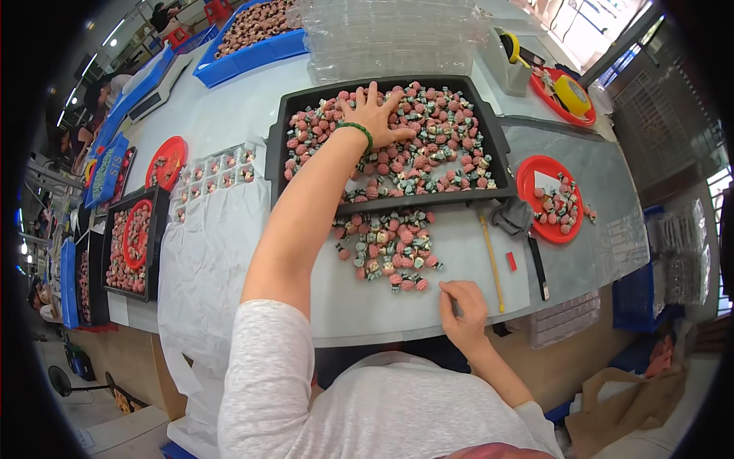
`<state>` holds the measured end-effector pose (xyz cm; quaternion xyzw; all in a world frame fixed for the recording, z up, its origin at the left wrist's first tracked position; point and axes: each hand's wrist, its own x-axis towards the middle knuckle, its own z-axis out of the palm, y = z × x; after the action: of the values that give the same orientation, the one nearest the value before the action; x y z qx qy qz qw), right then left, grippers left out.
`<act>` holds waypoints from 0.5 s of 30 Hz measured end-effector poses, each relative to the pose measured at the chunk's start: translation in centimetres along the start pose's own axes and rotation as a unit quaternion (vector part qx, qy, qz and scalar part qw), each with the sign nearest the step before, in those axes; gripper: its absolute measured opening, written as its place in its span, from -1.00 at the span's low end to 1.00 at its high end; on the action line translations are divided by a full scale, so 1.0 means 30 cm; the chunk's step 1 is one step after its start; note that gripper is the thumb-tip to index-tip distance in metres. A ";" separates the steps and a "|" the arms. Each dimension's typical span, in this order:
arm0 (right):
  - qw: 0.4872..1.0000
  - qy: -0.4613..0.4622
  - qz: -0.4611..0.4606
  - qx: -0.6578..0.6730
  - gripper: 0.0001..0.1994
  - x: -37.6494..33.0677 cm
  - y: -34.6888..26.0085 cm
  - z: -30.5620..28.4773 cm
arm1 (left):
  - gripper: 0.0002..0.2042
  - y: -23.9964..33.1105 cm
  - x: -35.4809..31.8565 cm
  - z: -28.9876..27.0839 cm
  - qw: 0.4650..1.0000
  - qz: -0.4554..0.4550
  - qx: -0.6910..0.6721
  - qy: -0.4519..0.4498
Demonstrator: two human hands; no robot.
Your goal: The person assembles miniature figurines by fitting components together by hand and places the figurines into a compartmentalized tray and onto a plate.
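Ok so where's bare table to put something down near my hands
Bare table lies left of the loose pile of small pieces, and between the yellow stick and red plate. Crowded: the black tray under your left hand.

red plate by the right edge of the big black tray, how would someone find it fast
Start at the big black tray under the left hand. Just past its right end lies a round red plate with a small heap of pink pieces. Unlike the farther red plate, it carries no yellow roll.
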<state>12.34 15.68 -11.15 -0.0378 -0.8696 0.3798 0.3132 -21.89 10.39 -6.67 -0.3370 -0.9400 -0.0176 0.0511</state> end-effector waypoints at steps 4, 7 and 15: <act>1.000 -0.007 0.010 -0.003 -0.86 0.011 -0.011 0.001 | -0.26 -0.007 0.011 0.016 0.999 0.037 0.011 0.038; 1.000 -0.019 0.006 -0.008 -0.85 0.022 -0.016 0.000 | -0.28 -0.023 0.004 0.020 0.996 0.059 0.007 0.062; 0.999 -0.034 -0.002 -0.005 -0.84 0.024 -0.016 0.010 | -0.38 -0.018 0.008 0.034 0.996 0.051 -0.046 0.058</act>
<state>11.67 15.37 -10.60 -0.0244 -0.8820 0.3755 0.2838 -22.52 10.19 -7.65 -0.3844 -0.9154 -0.0773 0.0907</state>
